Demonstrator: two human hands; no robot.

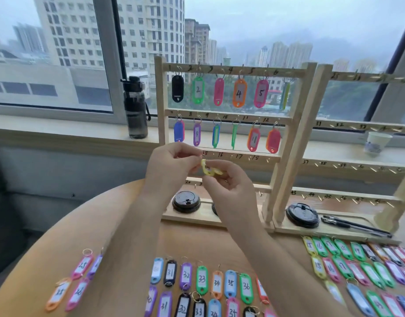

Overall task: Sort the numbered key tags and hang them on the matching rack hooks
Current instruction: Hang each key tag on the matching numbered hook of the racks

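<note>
Above the table (119, 225), before the third bar of the rack (286, 143), we hold a yellow tag (209, 170) with both hands. Our left hand (171, 161) pinches its upper end with curled fingers, our right hand (229, 181) pinches its body. Close behind are bare hooks (250, 158) 15 to 18. The two upper bars are full of hung tags (239, 93). Under our wrists, lids (186, 201) sit on the rack base, and loose tags (201, 280) lie near the table edge. We cannot read the yellow tag's number.
</note>
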